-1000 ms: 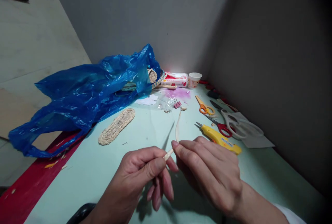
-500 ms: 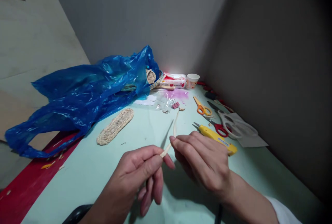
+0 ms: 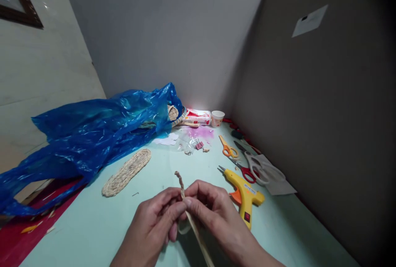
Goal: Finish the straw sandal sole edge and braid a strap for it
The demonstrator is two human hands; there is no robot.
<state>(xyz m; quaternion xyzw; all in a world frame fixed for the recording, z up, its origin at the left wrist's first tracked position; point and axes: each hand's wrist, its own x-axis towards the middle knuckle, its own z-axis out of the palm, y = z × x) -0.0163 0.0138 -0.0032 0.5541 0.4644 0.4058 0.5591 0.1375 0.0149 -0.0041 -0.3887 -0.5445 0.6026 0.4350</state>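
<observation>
Between my two hands is a straw braid [image 3: 180, 181], its short twisted end pointing up and away from me. My left hand [image 3: 156, 219] is closed, pinching the braid between thumb and fingers. From the other side my right hand [image 3: 216, 211] grips it too, the thumb tips nearly touching. A flat pale straw strand [image 3: 198, 236] runs from the pinch down toward me, and another loops under the fingers. An oval woven straw sole [image 3: 126, 173] lies flat beyond my left hand. To the right of my right hand rests a yellow glue gun [image 3: 244, 190].
A blue plastic bag [image 3: 102, 122] with woven straw pieces in its mouth spreads across the left. Orange scissors [image 3: 229, 149], red-handled scissors [image 3: 247, 173] and white-handled scissors [image 3: 260, 168] lie at right. A paper cup [image 3: 217, 119] stands at the back by the partition [image 3: 309, 114].
My hands have come together, and the twisted braid end now stands up between them. The view has tilted up, and the glue gun shows whole beside my right hand.
</observation>
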